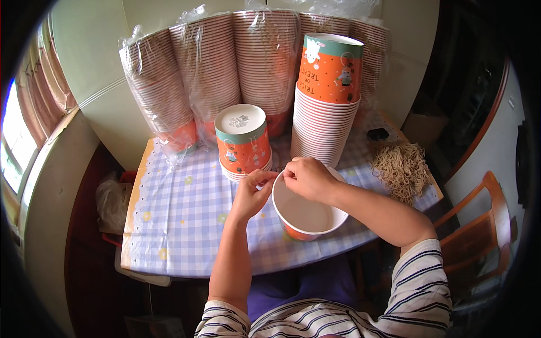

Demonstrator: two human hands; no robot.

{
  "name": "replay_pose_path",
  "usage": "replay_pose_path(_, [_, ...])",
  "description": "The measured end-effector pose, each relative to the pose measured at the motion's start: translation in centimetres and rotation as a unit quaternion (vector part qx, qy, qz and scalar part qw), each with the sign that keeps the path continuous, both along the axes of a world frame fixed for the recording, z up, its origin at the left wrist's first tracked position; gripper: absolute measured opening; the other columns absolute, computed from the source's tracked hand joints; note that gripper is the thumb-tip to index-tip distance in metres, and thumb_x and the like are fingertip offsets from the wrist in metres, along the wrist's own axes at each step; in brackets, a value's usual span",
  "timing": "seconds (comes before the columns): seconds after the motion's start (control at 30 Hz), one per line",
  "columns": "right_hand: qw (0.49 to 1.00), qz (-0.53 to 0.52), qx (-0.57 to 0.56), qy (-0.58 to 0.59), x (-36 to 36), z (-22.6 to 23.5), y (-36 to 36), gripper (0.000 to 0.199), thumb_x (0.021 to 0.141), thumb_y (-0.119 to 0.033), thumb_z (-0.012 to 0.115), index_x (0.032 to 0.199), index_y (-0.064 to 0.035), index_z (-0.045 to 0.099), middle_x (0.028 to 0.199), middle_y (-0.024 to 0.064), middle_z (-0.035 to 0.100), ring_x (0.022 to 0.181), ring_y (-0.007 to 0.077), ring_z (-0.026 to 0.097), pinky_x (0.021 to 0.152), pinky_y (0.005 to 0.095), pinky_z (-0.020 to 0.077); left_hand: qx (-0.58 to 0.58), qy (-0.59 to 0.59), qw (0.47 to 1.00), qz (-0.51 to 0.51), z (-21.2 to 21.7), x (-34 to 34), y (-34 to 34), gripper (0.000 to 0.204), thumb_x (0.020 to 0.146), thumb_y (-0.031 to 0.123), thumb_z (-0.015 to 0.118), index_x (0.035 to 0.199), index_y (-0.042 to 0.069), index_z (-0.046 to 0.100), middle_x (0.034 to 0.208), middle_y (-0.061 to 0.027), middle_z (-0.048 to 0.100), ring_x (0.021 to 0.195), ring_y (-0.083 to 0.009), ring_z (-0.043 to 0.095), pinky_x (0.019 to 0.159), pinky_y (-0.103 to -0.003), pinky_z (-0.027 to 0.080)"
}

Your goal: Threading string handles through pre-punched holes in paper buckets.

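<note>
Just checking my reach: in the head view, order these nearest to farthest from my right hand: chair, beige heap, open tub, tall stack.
From your right hand:
1. Open tub: hand at its rim
2. Tall stack: just beyond
3. Beige heap: right, on table
4. Chair: far right

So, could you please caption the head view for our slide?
Left hand and right hand together at a round, white-lined orange paper bucket.
</note>
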State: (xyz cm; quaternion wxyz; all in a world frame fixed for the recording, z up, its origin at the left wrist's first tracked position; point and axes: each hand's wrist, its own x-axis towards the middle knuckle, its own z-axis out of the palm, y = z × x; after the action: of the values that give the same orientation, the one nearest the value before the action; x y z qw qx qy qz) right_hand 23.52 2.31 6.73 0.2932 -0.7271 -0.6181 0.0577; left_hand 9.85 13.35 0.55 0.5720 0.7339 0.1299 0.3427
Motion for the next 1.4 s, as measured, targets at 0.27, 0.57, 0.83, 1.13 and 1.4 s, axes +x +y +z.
replay_pose_path(0.27, [0.999, -0.024, 0.012, 0.019, 0.0, -0.3, -0.1, 0.011, 0.074, -0.011, 0.060, 0.067, -0.0025, 0.061, 0.076, 0.0145, 0.063, 0.072, 0.0315, 0.061, 0.065, 0.0405, 0.0492, 0.015, 0.025, 1.000, -0.001, 0.2, -0.2, 0.0, 0.018, 0.083, 0.005, 0.060, 0.098, 0.001, 0.069, 0.086, -0.0061, 0.063, 0.080, -0.0109, 0.056, 0.074, -0.026, 0.046])
replay_pose_path(0.57, [0.999, -0.029, 0.009, 0.026, -0.2, -0.3, -0.1, 0.010, 0.072, -0.011, 0.060, 0.067, -0.0030, 0.063, 0.070, 0.0148, 0.064, 0.067, 0.0315, 0.063, 0.062, 0.0413, 0.0499, 0.000, 0.031, 0.999, -0.010, 0.4, -0.2, -0.1, 0.018, 0.084, 0.005, 0.061, 0.100, -0.001, 0.068, 0.086, -0.0051, 0.065, 0.079, -0.0094, 0.058, 0.073, -0.025, 0.047])
replay_pose_path(0.83, [0.999, -0.032, -0.002, 0.022, -0.5, -0.4, 0.1, 0.010, 0.073, -0.011, 0.060, 0.068, -0.0038, 0.065, 0.068, 0.0150, 0.064, 0.066, 0.0317, 0.063, 0.062, 0.0410, 0.0504, 0.027, 0.029, 0.999, -0.001, -0.2, 0.1, -0.1, 0.018, 0.084, 0.002, 0.059, 0.100, -0.002, 0.067, 0.085, -0.0046, 0.066, 0.078, -0.0078, 0.058, 0.071, -0.025, 0.048])
replay_pose_path(1.13, [0.997, -0.009, -0.042, 0.069, 0.4, 1.9, -1.9, 0.021, 0.076, -0.019, 0.066, 0.086, -0.0009, 0.063, 0.073, 0.0137, 0.066, 0.069, 0.0274, 0.065, 0.065, 0.0390, 0.0502, 0.056, 0.055, 0.997, 0.023, 0.5, 0.0, -0.3, 0.016, 0.082, 0.002, 0.058, 0.094, -0.004, 0.065, 0.081, -0.0053, 0.067, 0.075, -0.0099, 0.060, 0.068, -0.027, 0.050])
replay_pose_path(1.4, [0.957, 0.146, -0.086, 0.236, -4.2, 7.1, -9.9, 0.013, 0.083, -0.012, 0.065, 0.087, -0.0004, 0.062, 0.076, 0.0041, 0.064, 0.068, 0.0092, 0.057, 0.065, 0.0262, 0.0475, -0.068, 0.041, 0.996, -0.037, 0.1, -1.3, 1.0, 0.014, 0.081, 0.003, 0.051, 0.085, -0.004, 0.062, 0.078, -0.0042, 0.064, 0.072, -0.0081, 0.058, 0.066, -0.024, 0.047])
